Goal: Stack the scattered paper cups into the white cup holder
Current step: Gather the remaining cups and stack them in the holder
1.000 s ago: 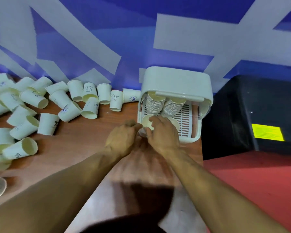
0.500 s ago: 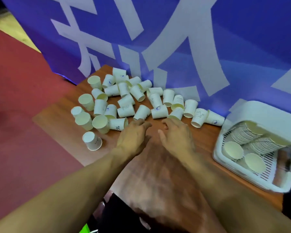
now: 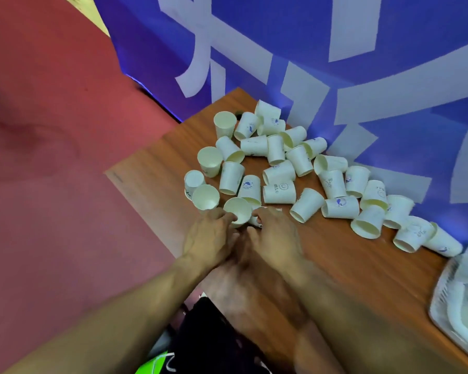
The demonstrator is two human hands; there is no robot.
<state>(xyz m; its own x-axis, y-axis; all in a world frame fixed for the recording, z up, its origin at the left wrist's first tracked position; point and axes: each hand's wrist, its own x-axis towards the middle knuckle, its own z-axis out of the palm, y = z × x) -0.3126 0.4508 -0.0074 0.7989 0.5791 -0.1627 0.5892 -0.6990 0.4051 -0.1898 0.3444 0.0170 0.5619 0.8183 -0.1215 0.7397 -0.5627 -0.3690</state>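
**Paper cups** (image 3: pixel 307 205): about twenty-nine. The exact count is unsure where they overlap. White to cream paper, tapered round shape, some with small blue printed marks. They are scattered across the far half of the tabletop (image 3: pixel 349 271), from the left corner to the right edge. Most lie on their sides and a few stand mouth up.

**Near cup** (image 3: pixel 238 210): one, upright, mouth open, at the front of the scatter between the two hands.

**Left hand** (image 3: pixel 211 238): one. Its fingers (image 3: pixel 227 217) are curled against the near cup's wall, gripping it.

**Right hand** (image 3: pixel 276 233): one. Its fingers are bent over a small, partly hidden cup (image 3: pixel 255 221). I cannot tell whether it grips the cup.

**Cup holder** (image 3: pixel 441 298): one. White slatted plastic, blurred, cut off at the right edge, well apart from the hands, with pale cups inside.

**Tabletop**: one, brown wood grain, smooth.

**Banner** (image 3: pixel 389 85): one, blue with broad white strokes, behind the cups.

**Floor** (image 3: pixel 52 184): red.
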